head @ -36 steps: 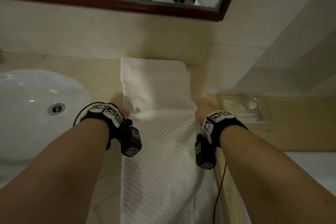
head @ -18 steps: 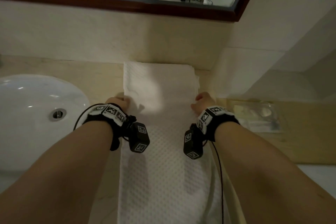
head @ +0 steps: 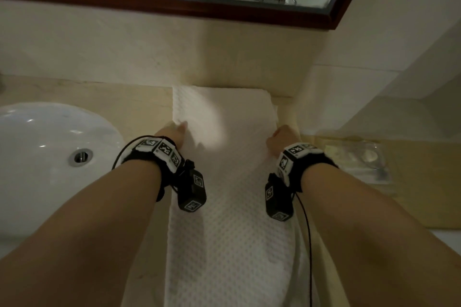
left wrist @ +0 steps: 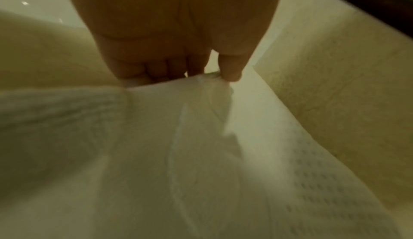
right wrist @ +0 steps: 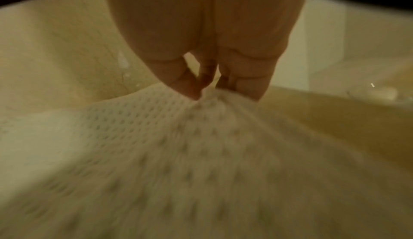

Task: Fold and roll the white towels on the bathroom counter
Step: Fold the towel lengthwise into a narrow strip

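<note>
- Head view: towel [head: 224, 207] lies lengthwise on worktop [head: 139, 104], right of sink [head: 50, 157].
- Left hand [head: 172, 132], right hand [head: 282, 136] each pinch a towel edge.
- Advice: move both hands evenly, keeping edges aligned.

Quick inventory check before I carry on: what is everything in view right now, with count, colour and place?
towel: one, white, waffle-textured, laid along the counter from the wall toward the person.
counter: one, beige.
sink: one, white, left of the towel, metal drain.
mirror: one, dark wooden frame, on the wall above.
clear plastic packet: one, right of the towel.
wrist cameras: two, black, with marker-tag bands.
left hand: pinches the towel's left edge.
right hand: pinches its right edge.
</note>
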Demonstrator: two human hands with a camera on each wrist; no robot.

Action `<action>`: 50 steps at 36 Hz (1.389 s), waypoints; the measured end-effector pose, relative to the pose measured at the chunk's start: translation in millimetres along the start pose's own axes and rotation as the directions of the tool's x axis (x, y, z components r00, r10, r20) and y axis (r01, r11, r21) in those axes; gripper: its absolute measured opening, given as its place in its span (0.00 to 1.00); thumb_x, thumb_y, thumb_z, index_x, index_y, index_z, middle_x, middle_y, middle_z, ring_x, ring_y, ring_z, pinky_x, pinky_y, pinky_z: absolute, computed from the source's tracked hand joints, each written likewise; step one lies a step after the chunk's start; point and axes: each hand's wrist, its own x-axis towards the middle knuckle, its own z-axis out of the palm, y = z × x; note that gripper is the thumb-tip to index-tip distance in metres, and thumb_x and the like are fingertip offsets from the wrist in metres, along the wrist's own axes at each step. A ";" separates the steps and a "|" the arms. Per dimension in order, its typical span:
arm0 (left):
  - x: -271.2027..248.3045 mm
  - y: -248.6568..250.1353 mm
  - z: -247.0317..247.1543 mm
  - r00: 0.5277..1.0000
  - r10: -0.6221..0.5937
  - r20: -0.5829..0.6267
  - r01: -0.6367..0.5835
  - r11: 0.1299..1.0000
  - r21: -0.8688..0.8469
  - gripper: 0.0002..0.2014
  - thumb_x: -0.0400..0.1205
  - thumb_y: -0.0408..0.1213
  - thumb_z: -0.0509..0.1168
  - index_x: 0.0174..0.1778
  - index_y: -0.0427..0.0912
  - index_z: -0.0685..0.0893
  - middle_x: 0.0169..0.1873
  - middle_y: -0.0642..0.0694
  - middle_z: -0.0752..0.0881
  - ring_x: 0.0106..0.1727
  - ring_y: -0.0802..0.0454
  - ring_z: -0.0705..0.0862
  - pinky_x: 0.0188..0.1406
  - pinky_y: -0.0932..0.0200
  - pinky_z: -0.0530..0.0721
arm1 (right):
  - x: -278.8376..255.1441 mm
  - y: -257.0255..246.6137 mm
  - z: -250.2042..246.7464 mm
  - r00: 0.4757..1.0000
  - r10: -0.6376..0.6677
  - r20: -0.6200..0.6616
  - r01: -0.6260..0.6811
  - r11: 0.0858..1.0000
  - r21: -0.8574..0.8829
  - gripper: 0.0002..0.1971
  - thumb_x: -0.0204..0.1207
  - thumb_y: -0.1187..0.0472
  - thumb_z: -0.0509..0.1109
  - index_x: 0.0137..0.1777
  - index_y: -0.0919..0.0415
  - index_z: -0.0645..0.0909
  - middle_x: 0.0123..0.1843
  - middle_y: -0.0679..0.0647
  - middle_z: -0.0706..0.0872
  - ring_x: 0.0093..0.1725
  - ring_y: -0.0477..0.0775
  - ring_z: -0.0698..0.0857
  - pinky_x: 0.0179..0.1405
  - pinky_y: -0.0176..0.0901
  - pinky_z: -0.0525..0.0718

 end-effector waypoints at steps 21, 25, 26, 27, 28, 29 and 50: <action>-21.5 3.5 23.7 0.856 0.448 0.257 -0.504 0.618 0.603 0.37 0.82 0.57 0.59 0.83 0.50 0.52 0.83 0.41 0.46 0.83 0.39 0.46 0.82 0.45 0.49 | -19.3 5.2 -14.7 0.917 -0.104 0.385 0.179 0.970 -0.164 0.07 0.80 0.57 0.67 0.54 0.58 0.78 0.49 0.57 0.85 0.50 0.58 0.83 0.57 0.50 0.85; -28.8 -13.6 53.1 0.882 0.280 0.380 -0.468 0.616 0.634 0.48 0.76 0.70 0.56 0.81 0.57 0.32 0.79 0.43 0.26 0.81 0.40 0.28 0.80 0.44 0.34 | -30.4 17.0 -11.1 0.960 -0.085 0.265 0.182 0.913 -0.365 0.15 0.82 0.56 0.62 0.64 0.63 0.76 0.65 0.61 0.81 0.62 0.60 0.80 0.60 0.44 0.77; -30.6 -17.1 58.6 0.892 0.288 0.348 -0.451 0.610 0.652 0.50 0.74 0.72 0.55 0.80 0.58 0.31 0.78 0.43 0.24 0.80 0.40 0.27 0.79 0.45 0.32 | -32.4 20.8 -11.9 0.966 -0.091 0.242 0.180 0.909 -0.376 0.17 0.82 0.56 0.62 0.66 0.64 0.75 0.66 0.61 0.80 0.64 0.61 0.79 0.60 0.44 0.77; -31.7 -18.8 62.7 0.900 0.301 0.316 -0.436 0.611 0.661 0.52 0.72 0.74 0.55 0.80 0.58 0.30 0.78 0.43 0.23 0.80 0.39 0.26 0.79 0.45 0.32 | -34.5 24.9 -12.5 0.968 -0.096 0.233 0.181 0.907 -0.380 0.17 0.82 0.57 0.63 0.67 0.64 0.75 0.66 0.62 0.80 0.64 0.62 0.79 0.59 0.44 0.77; -32.4 -18.7 65.3 0.907 0.306 0.289 -0.420 0.619 0.664 0.53 0.70 0.76 0.54 0.80 0.58 0.29 0.78 0.43 0.23 0.80 0.39 0.26 0.80 0.44 0.32 | -38.4 29.5 -13.4 0.969 -0.090 0.228 0.173 0.910 -0.378 0.17 0.82 0.57 0.63 0.67 0.64 0.75 0.66 0.61 0.80 0.65 0.61 0.79 0.59 0.43 0.76; -32.7 -17.8 66.5 0.912 0.305 0.275 -0.409 0.622 0.668 0.54 0.69 0.77 0.54 0.80 0.58 0.29 0.78 0.43 0.24 0.80 0.39 0.26 0.80 0.44 0.32 | -43.0 34.7 -13.5 0.972 -0.072 0.223 0.152 0.919 -0.364 0.17 0.81 0.58 0.64 0.67 0.64 0.75 0.66 0.61 0.80 0.65 0.61 0.79 0.58 0.43 0.76; -145.9 -13.5 100.6 0.842 0.259 0.473 -0.529 0.569 0.630 0.38 0.82 0.56 0.59 0.84 0.53 0.46 0.83 0.43 0.41 0.84 0.39 0.45 0.81 0.41 0.53 | -154.5 99.6 6.9 0.893 -0.018 0.450 -0.024 0.996 0.087 0.07 0.77 0.58 0.71 0.38 0.57 0.80 0.34 0.48 0.83 0.37 0.46 0.83 0.37 0.33 0.85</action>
